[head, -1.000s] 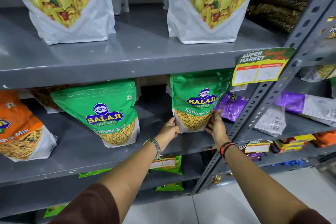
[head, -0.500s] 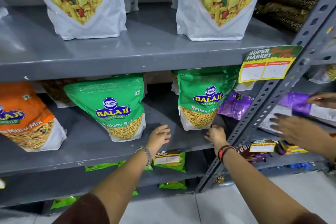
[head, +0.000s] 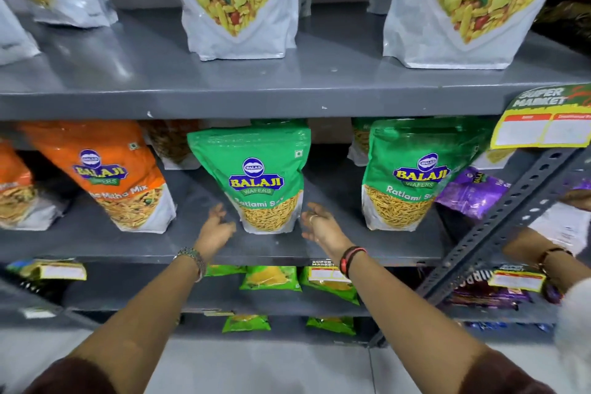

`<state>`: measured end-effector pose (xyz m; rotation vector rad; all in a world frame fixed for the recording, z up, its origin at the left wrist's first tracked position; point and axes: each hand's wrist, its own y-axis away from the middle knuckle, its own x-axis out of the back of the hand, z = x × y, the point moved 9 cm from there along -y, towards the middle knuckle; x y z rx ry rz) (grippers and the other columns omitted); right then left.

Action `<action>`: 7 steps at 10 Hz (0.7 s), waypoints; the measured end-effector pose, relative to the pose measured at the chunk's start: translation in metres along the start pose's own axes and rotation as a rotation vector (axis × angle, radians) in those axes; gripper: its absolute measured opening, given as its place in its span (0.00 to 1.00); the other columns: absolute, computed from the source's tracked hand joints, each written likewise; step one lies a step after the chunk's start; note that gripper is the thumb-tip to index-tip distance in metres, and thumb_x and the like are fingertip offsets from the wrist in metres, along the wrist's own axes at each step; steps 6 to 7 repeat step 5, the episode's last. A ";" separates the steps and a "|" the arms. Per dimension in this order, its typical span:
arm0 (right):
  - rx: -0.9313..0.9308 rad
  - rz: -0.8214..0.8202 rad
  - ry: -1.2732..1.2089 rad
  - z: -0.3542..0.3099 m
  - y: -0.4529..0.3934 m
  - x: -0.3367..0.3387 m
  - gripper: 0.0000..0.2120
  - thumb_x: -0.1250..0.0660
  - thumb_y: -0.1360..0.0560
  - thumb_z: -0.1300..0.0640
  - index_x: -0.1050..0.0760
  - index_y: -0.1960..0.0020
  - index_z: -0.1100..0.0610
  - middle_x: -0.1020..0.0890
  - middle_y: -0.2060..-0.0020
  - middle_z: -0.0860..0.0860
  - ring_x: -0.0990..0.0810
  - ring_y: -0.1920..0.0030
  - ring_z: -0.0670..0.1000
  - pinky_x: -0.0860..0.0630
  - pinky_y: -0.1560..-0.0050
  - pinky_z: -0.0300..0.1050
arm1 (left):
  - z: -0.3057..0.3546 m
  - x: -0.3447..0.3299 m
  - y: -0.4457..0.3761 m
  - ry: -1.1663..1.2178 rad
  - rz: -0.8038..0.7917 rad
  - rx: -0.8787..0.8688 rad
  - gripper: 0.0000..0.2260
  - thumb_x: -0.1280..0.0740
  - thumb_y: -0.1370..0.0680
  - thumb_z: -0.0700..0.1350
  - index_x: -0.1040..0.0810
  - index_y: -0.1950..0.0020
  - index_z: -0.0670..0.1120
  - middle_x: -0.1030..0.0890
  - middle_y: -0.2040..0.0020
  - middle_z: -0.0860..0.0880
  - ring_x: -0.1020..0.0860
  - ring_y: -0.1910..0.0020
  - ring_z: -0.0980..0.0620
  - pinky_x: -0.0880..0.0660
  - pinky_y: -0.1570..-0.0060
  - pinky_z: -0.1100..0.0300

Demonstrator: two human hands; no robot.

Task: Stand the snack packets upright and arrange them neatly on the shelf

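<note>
A green Ratlami Sev packet (head: 260,182) stands upright in the middle of the grey middle shelf (head: 96,246). My left hand (head: 216,229) is just left of its base and my right hand (head: 319,225) just right of it; both have fingers apart and hold nothing, with small gaps to the packet. A second green packet (head: 412,179) stands upright to the right. An orange Mix packet (head: 105,176) leans to the left on the same shelf, with another orange packet (head: 12,195) at the left edge.
Large clear-and-white mixture pouches (head: 243,0) stand on the upper shelf. A purple packet (head: 470,192) lies beside the slanted perforated upright (head: 499,221). Another person's hand (head: 543,249) reaches in at the right. Small green packets (head: 271,277) sit on lower shelves. A yellow price tag (head: 543,128) hangs at right.
Both my hands let go of the right green packet and moved left to flank the middle green packet. The view shifted left with them.
</note>
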<state>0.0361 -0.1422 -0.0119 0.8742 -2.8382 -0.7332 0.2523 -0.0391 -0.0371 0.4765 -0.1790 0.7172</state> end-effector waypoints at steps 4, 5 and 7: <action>0.082 0.063 -0.079 -0.009 0.009 -0.013 0.23 0.48 0.21 0.67 0.40 0.28 0.56 0.30 0.31 0.57 0.30 0.33 0.59 0.32 0.34 0.53 | 0.022 -0.047 0.019 0.022 -0.282 -0.105 0.26 0.40 0.27 0.32 0.35 0.31 0.48 0.26 0.35 0.48 0.26 0.42 0.51 0.27 0.49 0.58; 0.119 0.218 0.061 -0.008 0.021 0.006 0.23 0.46 0.22 0.64 0.42 0.27 0.58 0.30 0.31 0.59 0.26 0.39 0.60 0.29 0.41 0.51 | 0.027 -0.009 0.023 -0.126 0.143 -0.226 0.20 0.39 0.27 0.36 0.32 0.34 0.38 0.26 0.36 0.37 0.26 0.40 0.39 0.26 0.43 0.48; 0.119 0.218 0.061 -0.008 0.021 0.006 0.23 0.46 0.22 0.64 0.42 0.27 0.58 0.30 0.31 0.59 0.26 0.39 0.60 0.29 0.41 0.51 | 0.027 -0.009 0.023 -0.126 0.143 -0.226 0.20 0.39 0.27 0.36 0.32 0.34 0.38 0.26 0.36 0.37 0.26 0.40 0.39 0.26 0.43 0.48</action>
